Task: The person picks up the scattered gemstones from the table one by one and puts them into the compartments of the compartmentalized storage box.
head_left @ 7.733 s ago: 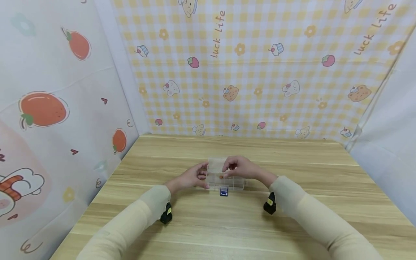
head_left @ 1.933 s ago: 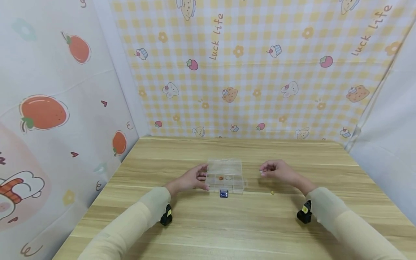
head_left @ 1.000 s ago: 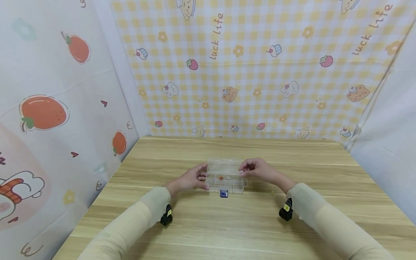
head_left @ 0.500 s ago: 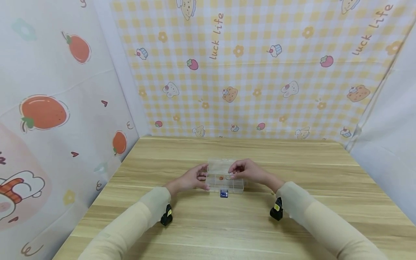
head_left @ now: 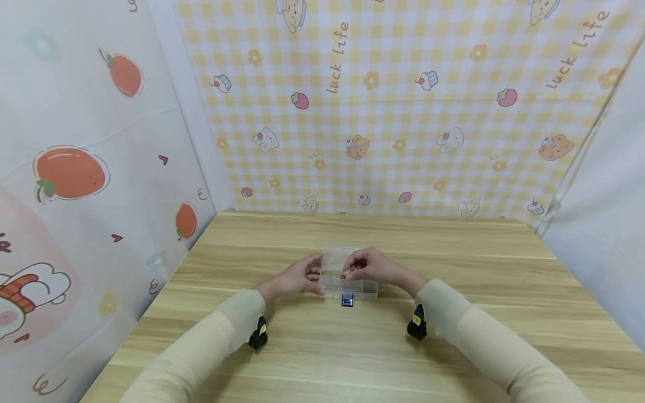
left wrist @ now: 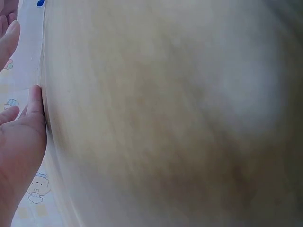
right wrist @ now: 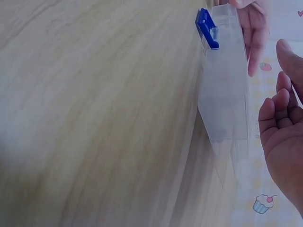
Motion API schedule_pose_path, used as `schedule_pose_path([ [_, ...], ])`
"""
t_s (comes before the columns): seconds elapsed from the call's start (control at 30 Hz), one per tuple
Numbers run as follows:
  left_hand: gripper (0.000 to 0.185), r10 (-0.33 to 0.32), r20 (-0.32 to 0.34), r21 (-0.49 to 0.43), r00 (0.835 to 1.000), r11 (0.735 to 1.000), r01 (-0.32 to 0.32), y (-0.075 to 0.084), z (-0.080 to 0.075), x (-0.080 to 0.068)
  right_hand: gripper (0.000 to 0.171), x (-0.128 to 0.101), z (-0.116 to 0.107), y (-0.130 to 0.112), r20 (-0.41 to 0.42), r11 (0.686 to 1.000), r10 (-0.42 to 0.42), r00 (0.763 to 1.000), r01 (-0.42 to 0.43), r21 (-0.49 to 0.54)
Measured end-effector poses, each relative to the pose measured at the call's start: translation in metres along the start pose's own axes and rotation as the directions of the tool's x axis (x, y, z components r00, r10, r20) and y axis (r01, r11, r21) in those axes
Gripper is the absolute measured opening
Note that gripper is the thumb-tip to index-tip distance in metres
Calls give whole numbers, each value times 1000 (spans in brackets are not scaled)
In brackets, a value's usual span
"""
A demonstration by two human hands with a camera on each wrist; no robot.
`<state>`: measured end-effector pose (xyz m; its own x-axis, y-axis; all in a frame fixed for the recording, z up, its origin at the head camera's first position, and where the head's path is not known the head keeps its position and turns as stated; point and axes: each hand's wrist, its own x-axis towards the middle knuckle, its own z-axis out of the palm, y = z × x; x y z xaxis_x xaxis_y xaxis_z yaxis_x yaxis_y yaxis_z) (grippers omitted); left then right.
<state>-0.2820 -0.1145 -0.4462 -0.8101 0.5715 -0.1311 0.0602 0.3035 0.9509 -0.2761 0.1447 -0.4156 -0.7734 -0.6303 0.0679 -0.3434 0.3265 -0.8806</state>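
Note:
A clear plastic compartment box [head_left: 370, 288] lies on the table in the head view, its lid [head_left: 332, 257] raised at the back and its blue latch [head_left: 347, 300] facing the front. My left hand [head_left: 297, 276] rests against the box's left end, thumb at the front corner and fingers toward the back. Over the box, my right hand [head_left: 375, 266] pinches a small whitish piece, barely visible between thumb and fingertips. Just left of those fingertips, a small orange-brown piece [head_left: 343, 277] lies in a back compartment. The right hand covers the neighbouring compartments. The right wrist view shows the box's side [right wrist: 222, 90] and that hand [right wrist: 286, 123].
The wooden table [head_left: 342, 358] extends in front of and around the box. A yellow checked cloth [head_left: 383, 168] hangs behind it, with white printed cloth [head_left: 126, 224] on the left. Black wrist cameras hang below both sleeves.
My right hand has come from the table on the right, with the whitish piece, leftward over the box. It now covers the whitish item in the compartment. My left hand keeps its place.

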Motion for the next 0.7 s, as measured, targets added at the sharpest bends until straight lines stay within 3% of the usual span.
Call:
schedule_pose_path([
  [0.7,99,-1,13,-15,1000,1000,1,3,-1,-5,14,16,16,1,87,998,-13,996,17,-52],
])
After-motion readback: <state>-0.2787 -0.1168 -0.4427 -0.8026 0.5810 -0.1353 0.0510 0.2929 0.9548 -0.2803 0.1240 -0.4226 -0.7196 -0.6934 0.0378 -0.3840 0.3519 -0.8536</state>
